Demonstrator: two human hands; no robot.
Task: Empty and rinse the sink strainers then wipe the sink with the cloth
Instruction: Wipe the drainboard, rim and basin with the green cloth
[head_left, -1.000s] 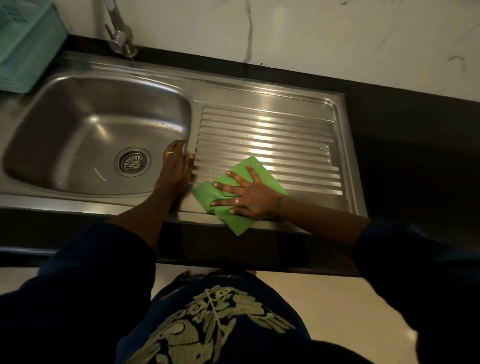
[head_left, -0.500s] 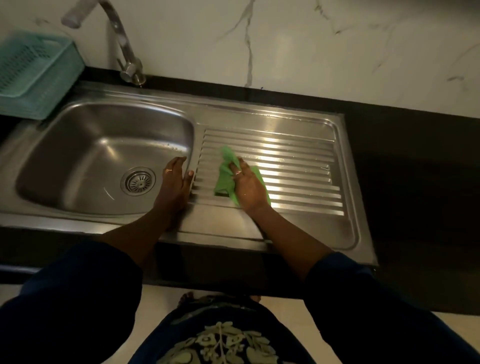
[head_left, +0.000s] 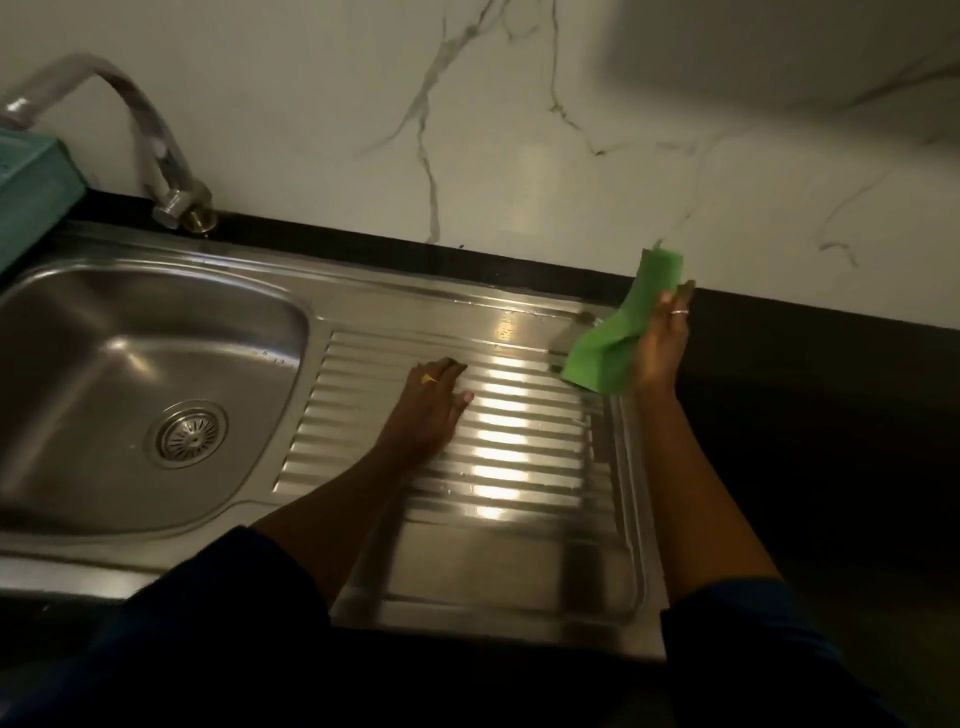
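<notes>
The crumpled bright green cloth (head_left: 613, 338) is pinched in the right hand (head_left: 660, 343), lifted over the far right corner of the stainless steel sink (head_left: 467, 561); left hand (head_left: 426, 410) rests flat, fingers spread, on its ribbed drainboard; round metal strainer (head_left: 188, 435) sits in the basin; no writing is legible

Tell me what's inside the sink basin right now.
Inside the sink basin only the round metal strainer shows, seated in the drain. No debris or standing water is visible. What lies beneath the strainer is covered.
</notes>
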